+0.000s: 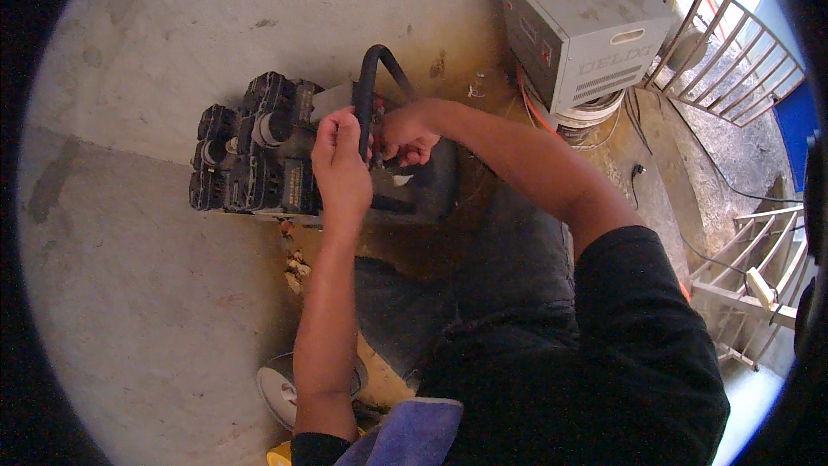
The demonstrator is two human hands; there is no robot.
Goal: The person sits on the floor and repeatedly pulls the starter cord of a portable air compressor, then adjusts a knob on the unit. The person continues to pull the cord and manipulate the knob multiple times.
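Note:
A black, dirty machine with several finned heads, which looks like a compressor or pump, sits low against the concrete wall. My left hand is closed on its upright bent black handle, thumb near the grip. My right hand is just right of the handle, fingers curled at small red parts on the machine; what they hold is mostly hidden. A small white piece shows below that hand.
A grey metal box rests on a white bucket at upper right, with orange hose and dark cables around it. White railings line the right. A round container and purple cloth are low down.

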